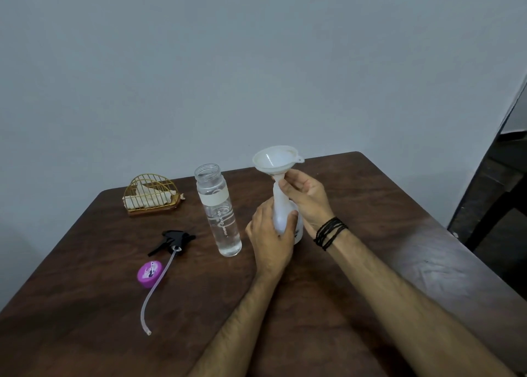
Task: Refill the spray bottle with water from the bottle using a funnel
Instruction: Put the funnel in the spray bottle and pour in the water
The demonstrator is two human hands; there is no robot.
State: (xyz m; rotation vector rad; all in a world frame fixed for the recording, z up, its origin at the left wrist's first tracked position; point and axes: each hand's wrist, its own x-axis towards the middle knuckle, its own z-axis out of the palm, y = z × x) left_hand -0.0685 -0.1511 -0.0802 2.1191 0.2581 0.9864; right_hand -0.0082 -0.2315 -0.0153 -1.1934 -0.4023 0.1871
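At frame centre the left hand [271, 234] grips the spray bottle [281, 214], which stands on the worktop [356, 262]. The right hand [306, 195] pinches the funnel [275, 158] stem at its neck. Just left stands the open water bottle [218, 211]; farther left lie the sprayer [174, 241] and a purple cap [149, 274].

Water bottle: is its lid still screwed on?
No; the water bottle stands open-mouthed, and the purple lid lies on the table.
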